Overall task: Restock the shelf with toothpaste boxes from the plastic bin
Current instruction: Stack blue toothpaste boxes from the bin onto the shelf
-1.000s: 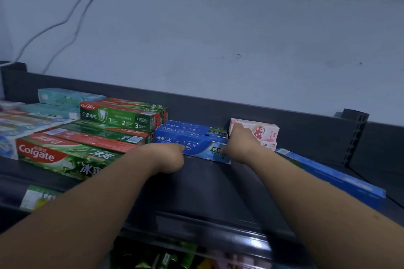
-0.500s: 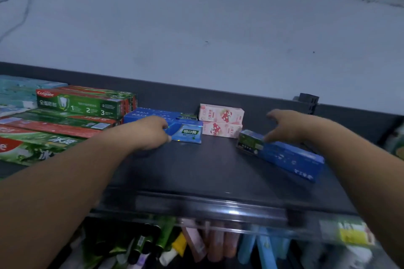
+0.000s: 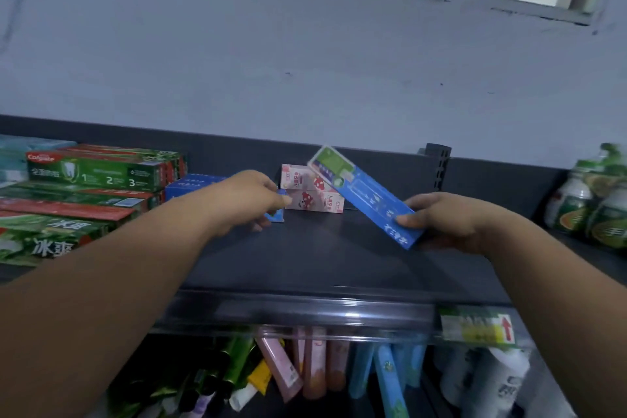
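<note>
Pink boxes [image 3: 314,202] behind tilted blue box [image 3: 366,195]; bottles [image 3: 590,204] rt.

Both my bare forearms reach forward, side by side. My left hand [image 3: 249,202], knuckles up, curls its fingers over the end of the low blue box [image 3: 193,184], thumb beneath. My right hand [image 3: 444,224] grips the near end of the tilted blue box [image 3: 366,193], thumb on its face, fingers behind.

Green-labelled bottles [image 3: 590,200] far right; tubes [image 3: 315,363], perhaps cosmetics, below.
</note>
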Tool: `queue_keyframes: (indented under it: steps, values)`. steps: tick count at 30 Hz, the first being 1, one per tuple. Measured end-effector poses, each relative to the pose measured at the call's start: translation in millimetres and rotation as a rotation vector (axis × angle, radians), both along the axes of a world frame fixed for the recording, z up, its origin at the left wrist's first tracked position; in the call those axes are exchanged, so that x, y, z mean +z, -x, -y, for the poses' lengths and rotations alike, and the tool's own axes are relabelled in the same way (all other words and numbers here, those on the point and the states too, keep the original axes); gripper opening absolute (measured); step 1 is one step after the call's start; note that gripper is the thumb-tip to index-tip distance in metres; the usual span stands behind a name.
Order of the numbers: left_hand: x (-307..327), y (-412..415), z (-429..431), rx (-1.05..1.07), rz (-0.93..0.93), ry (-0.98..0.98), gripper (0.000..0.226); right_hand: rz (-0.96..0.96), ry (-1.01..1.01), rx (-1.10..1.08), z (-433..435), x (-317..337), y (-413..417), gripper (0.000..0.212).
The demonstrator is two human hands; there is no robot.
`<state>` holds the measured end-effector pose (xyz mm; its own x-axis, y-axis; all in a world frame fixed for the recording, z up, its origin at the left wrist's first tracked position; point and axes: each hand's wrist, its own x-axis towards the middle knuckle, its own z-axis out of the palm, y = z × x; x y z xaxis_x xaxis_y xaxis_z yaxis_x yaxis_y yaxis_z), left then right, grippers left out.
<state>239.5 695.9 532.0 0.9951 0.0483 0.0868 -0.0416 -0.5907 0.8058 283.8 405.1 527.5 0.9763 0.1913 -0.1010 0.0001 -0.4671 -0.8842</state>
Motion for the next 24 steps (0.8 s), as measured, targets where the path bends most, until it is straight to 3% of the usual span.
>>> queue_keyframes:
  steps: [4,6,9,12,15,17,21,24]
  values:
    - [6,11,18,-0.216,-0.129,0.309,0.007,-0.125,-0.339,0.224,-37,1,14,0.020]
    - [7,11,24,-0.279,-0.097,0.463,0.006,-0.164,-0.382,0.333,-59,-3,18,0.022]
    - [6,4,21,-0.169,0.047,0.581,0.019,-0.183,-0.335,0.402,-89,-13,17,0.024]
    - [3,-2,1,-0.064,0.239,0.305,0.032,-0.057,-0.225,0.263,-105,-9,13,0.043]
    - [4,-1,-19,0.072,0.367,-0.289,0.035,0.028,-0.598,0.264,-102,7,6,0.056]
    - [4,2,-25,0.142,0.413,-0.554,0.034,0.045,-0.710,0.295,-99,17,4,0.058]
    - [3,1,-38,0.148,0.339,-0.540,0.037,0.085,-0.419,0.252,-111,9,-4,0.024]
    - [2,-4,-52,0.078,0.206,-0.464,0.050,0.023,-0.284,0.216,-115,-5,-15,0.019]
